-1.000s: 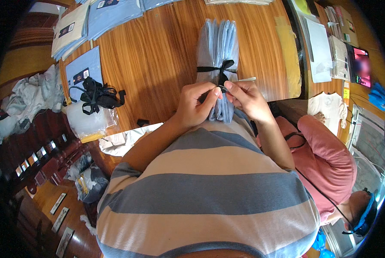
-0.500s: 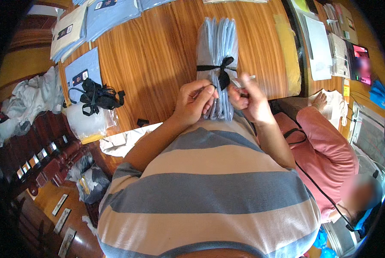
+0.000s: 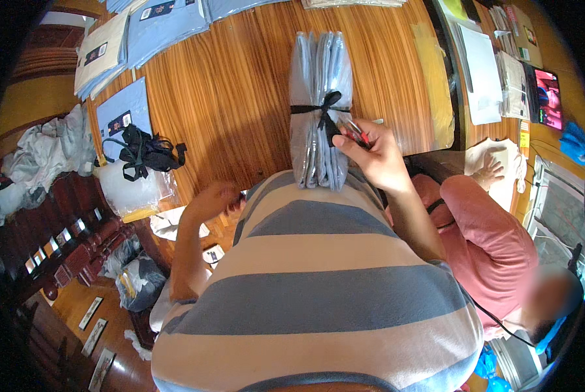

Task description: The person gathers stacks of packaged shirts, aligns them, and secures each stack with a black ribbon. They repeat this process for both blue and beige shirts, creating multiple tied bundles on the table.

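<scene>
A bundle of light blue folded packs in clear plastic [image 3: 318, 157] lies on the table in front of me, its near end against my striped shirt. Around its middle runs a black ribbon [image 3: 329, 101], tied in a bow. My right hand [image 3: 382, 157] is closed on small red-handled snips [image 3: 363, 136] with metal blades, its thumb beside the ribbon's hanging tail. Low at the table's front edge is my left hand [image 3: 215, 201], away from the bundle; its fingers are blurred and partly in shadow.
Black ribbons [image 3: 150, 151] lie heaped on plastic packs at the left. Bagged blue garments [image 3: 168, 29] line the far left edge. A person in a pink top [image 3: 482, 219] is close on my right. Papers [image 3: 482, 78] lie beyond a dark gap.
My left hand has let go of the ribbon and moved left and down to the table edge. The bundle has shifted slightly left. The snips now show plainly in my right hand.
</scene>
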